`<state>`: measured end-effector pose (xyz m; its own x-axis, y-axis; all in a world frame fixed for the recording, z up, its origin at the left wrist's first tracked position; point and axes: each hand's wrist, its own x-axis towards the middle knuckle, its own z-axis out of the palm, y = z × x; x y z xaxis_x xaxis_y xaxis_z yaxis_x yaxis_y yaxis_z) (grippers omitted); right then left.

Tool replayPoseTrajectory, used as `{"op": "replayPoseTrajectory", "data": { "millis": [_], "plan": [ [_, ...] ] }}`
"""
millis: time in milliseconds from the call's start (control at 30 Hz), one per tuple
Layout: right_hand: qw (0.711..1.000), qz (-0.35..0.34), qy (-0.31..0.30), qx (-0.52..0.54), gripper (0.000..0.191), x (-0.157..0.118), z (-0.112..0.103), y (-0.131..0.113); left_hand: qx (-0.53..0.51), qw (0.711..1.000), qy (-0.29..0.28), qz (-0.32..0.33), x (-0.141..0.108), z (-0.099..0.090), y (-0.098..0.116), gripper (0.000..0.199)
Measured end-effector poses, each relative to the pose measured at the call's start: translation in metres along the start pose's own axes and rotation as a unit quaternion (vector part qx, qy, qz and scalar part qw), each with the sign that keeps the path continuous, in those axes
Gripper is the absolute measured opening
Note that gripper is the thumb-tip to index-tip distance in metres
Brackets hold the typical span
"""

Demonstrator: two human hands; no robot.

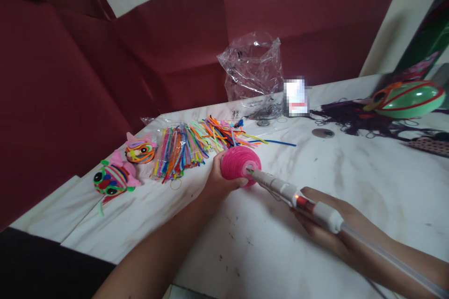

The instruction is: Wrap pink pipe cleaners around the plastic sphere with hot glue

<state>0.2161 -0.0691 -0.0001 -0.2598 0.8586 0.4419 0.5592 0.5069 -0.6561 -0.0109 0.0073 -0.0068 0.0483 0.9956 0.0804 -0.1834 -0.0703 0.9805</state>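
Note:
My left hand [219, 177] is wrapped around a small round pink paper lantern [233, 168] with ridged sides. The lantern's pale ring-shaped opening is turned toward my right side. In my right hand [326, 224] is a white, pen-shaped hot glue gun [277, 187] with a cord and a lit orange light. Its tip reaches the lantern's opening; whether it touches the rim I cannot tell. Just beyond my left hand lies a thick bunch of multicoloured pipe cleaners [182, 149], partly in clear plastic.
Two fish-like crafts, one striped [114, 178] and one orange [141, 150], lie at left. Behind stands a crumpled clear plastic bag [254, 70] beside a blurred-out white object [296, 97]. On the right are a green oval with red stripes [412, 100], dark strands [345, 117] and a round disc [323, 133].

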Motion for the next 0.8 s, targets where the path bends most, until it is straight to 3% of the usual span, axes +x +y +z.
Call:
{"op": "replayPoseTrajectory", "data": {
  "millis": [233, 400, 567, 800],
  "plan": [
    [0.999, -0.036, -0.023, 0.01, 0.018, 0.0015, -0.0013, 0.002, 0.016, 1.0, -0.001, -0.002, -0.0012, 0.0007, 0.0006, 0.094],
    [1.0, -0.008, 0.009, -0.004, 0.019, 0.0005, -0.0017, -0.0017, 0.005, 1.0, -0.002, 0.003, -0.0008, 0.0002, -0.0006, 0.096],
    [0.999, -0.028, -0.022, 0.005, 0.017, -0.0006, -0.0008, 0.0027, -0.001, 1.0, -0.006, 0.005, 0.0003, -0.0009, -0.002, 0.096],
    [1.0, -0.014, 0.011, -0.011, 0.017, -0.0005, -0.0005, 0.0031, 0.008, 1.0, 0.003, -0.002, -0.0016, 0.001, 0.0016, 0.096]
  ]
}}
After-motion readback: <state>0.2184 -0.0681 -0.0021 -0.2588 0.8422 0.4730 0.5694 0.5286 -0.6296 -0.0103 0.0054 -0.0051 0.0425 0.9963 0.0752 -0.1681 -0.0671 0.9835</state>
